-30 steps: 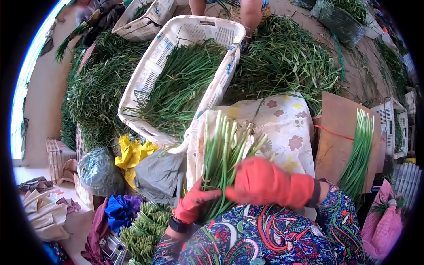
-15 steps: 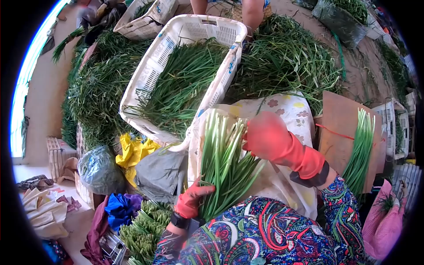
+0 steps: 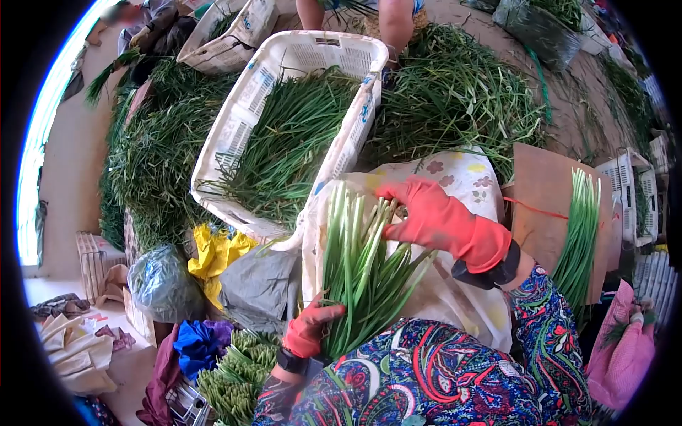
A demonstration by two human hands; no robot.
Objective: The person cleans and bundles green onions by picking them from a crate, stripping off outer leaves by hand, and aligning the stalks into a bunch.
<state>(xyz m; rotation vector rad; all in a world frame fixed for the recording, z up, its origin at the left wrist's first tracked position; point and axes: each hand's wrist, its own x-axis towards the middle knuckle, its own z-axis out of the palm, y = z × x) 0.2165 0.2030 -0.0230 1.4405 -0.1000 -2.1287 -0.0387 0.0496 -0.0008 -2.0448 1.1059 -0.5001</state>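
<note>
A bunch of garlic chives (image 3: 355, 270), pale stems up and green leaves down, lies before my body on a flowered cloth (image 3: 455, 174). My left hand (image 3: 310, 328), in a red rubber glove, is closed round the lower left of the bunch, its thumb across the leaves. At the upper right edge of the stems is my red-gloved right hand (image 3: 444, 221). Its thumb and fingers are apart, with a gap between them, and the fingertips reach the outer stems. Some leaves fan out below that hand.
A white plastic crate (image 3: 202, 167) of loose greens stands ahead, with heaps of greens (image 3: 462, 92) beside it. Another bunch (image 3: 577, 234) lies on a brown board (image 3: 529, 213) at right. Trimmed bunches (image 3: 238, 376) sit lower left. A person's legs (image 3: 396, 25) show beyond the crate.
My right hand has opened its fingers and shifted slightly, from a blurred position close against the stems. My left hand keeps its hold. The view has shifted a little.
</note>
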